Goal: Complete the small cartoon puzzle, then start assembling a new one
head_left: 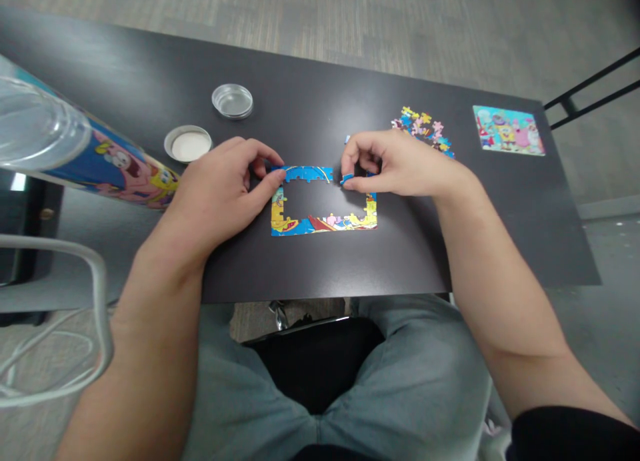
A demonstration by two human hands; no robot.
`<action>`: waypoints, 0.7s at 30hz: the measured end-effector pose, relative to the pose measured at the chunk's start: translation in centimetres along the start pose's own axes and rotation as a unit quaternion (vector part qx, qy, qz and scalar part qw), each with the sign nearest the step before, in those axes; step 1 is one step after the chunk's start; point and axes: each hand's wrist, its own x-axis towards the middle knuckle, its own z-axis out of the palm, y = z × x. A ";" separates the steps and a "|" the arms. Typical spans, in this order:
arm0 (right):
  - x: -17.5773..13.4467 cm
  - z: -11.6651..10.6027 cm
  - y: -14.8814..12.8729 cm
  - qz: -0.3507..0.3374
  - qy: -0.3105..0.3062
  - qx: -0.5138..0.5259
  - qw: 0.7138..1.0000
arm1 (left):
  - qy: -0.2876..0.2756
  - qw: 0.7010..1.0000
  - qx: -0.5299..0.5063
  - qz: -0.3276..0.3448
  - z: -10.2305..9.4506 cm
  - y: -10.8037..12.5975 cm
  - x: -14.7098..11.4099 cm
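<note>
A jigsaw puzzle border (320,226) lies flat on the dark table, its middle showing bare tabletop and a gap in its top edge. My left hand (225,188) has thumb and forefinger closed on the border's top left corner, the other fingers curled under. Over the upper right of the border, my right hand (390,161) pinches a small blue puzzle piece (347,178) between thumb and fingers. That hand covers part of the border's top right corner. Behind it sits a pile of loose puzzle pieces (425,126), partly hidden by the wrist.
A finished-picture card (509,130) lies at the table's right. Further left are a clear round lid (233,101) and a shallow white-lined lid (188,144). A large cartoon-printed tube (125,161) leans in from the left, near a white cable (100,301).
</note>
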 end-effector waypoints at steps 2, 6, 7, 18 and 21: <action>0.0 0.5 -0.4 -0.011 0.001 0.045 0.999 | 0.002 1.000 0.003 0.002 0.1 -0.1 0.0; 0.3 1.3 -1.2 -0.028 0.031 0.131 0.991 | 0.005 1.000 0.003 0.004 0.1 -0.1 0.0; 0.4 1.4 -1.4 -0.022 0.034 0.142 0.989 | 0.004 1.000 0.000 0.003 0.1 -0.1 0.0; 0.0 1.7 -3.0 0.003 0.056 0.165 0.985 | -0.008 1.000 0.002 -0.007 -0.1 0.1 -0.1; -0.1 1.8 -3.3 -0.010 0.068 0.163 0.984 | -0.006 1.000 0.003 -0.005 0.0 0.0 -0.1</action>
